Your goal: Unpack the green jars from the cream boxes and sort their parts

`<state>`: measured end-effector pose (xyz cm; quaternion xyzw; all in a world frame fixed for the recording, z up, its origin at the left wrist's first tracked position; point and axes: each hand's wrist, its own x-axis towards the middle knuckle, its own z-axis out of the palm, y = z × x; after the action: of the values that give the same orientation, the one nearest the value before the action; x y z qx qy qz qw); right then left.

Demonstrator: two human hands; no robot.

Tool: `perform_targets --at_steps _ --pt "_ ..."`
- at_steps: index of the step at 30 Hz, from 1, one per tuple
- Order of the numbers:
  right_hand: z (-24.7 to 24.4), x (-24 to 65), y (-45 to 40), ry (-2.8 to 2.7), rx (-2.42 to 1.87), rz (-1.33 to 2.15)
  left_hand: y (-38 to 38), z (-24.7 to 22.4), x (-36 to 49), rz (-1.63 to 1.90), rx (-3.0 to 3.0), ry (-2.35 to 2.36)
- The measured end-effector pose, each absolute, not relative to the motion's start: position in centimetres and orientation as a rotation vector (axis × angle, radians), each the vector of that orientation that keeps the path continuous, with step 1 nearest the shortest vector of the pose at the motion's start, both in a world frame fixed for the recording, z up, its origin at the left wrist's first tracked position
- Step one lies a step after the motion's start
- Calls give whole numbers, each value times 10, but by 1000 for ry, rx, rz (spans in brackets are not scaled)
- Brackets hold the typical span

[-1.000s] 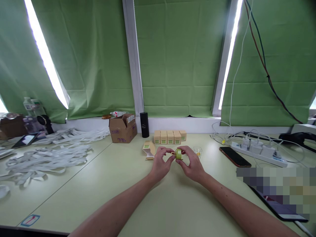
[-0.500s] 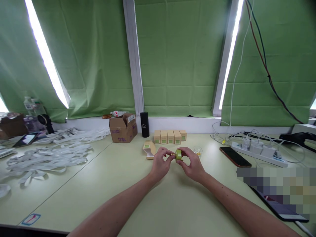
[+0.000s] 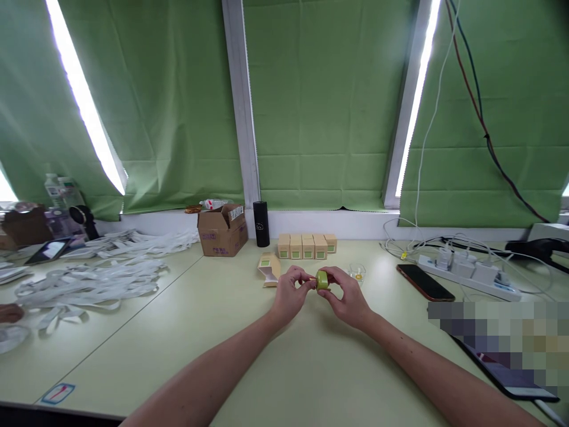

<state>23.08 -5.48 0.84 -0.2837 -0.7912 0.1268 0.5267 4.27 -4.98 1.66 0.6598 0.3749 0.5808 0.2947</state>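
Just above the table, my right hand (image 3: 345, 296) has its fingers closed on a small glossy green piece (image 3: 322, 280) with rounded edges, whose kind I cannot make out. My left hand (image 3: 291, 293) is pinched at the left side of the green piece, on a tiny orange-brown bit too small to name. Behind my left hand stands an open brown cardboard box (image 3: 268, 274) with a green label. A small clear cup (image 3: 357, 273) with something yellow inside sits behind my right hand.
Several small kraft boxes (image 3: 307, 248) stand in rows at the back, near a black cylinder (image 3: 261, 224) and a larger carton (image 3: 222, 231). White strips (image 3: 102, 273) and another person's hand (image 3: 10, 312) are at left. A phone (image 3: 424, 282) and power strip (image 3: 471, 276) lie right.
The green piece has turned slightly between my fingers, while both my hands stay in nearly the same place. Another person's hand has come in at the left edge.
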Motion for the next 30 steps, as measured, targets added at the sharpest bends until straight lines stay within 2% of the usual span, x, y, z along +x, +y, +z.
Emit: perform_targets --at_steps 3,9,12,30 --pt "8 230 -53 -1846 -699 409 -49 18 44 1536 1722 1013" --pt "4 226 -47 -1650 -689 868 -56 22 47 1528 1786 1169" --pt "4 226 -45 -1610 -647 942 -58 24 45 1519 1864 1200" --pt "14 228 -55 -1810 -710 236 -50 16 42 1484 1930 1106"
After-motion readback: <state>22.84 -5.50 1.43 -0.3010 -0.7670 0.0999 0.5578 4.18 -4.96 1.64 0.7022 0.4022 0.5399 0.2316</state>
